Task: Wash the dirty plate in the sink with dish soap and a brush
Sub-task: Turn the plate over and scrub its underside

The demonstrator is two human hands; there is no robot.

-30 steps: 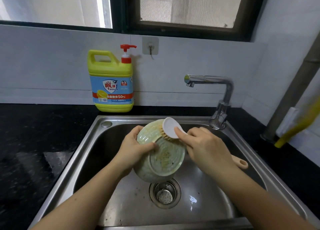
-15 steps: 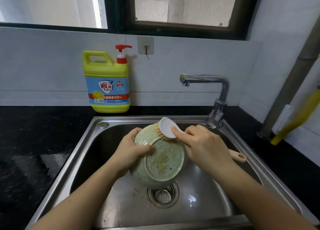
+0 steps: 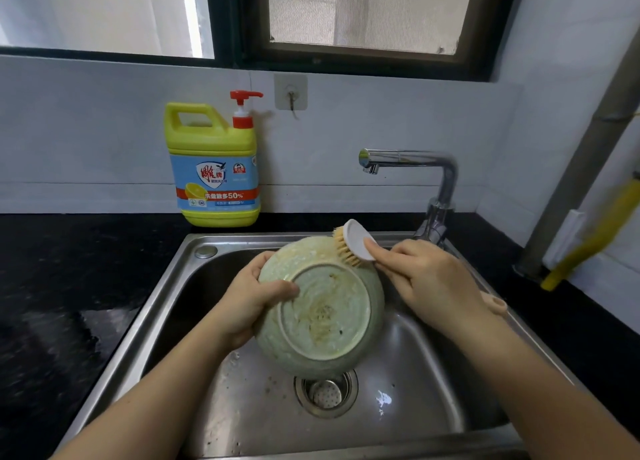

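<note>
Plate [image 3: 322, 317] scrubbed over the sink [image 3: 166, 286].
Left hand [image 3: 247, 300] grips its rim; right hand [image 3: 426, 279] fingers curl round the brush [image 3: 356, 243].

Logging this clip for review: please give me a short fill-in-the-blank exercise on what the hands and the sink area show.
1. The left hand grips the green plate over the sink, and the right hand holds the brush so that its ____ touch the plate.
2. The dish soap bottle has a ____ pump.
3. That bottle stands on the black counter, to the ____ of the faucet.
Missing words: bristles; red; left.
</note>
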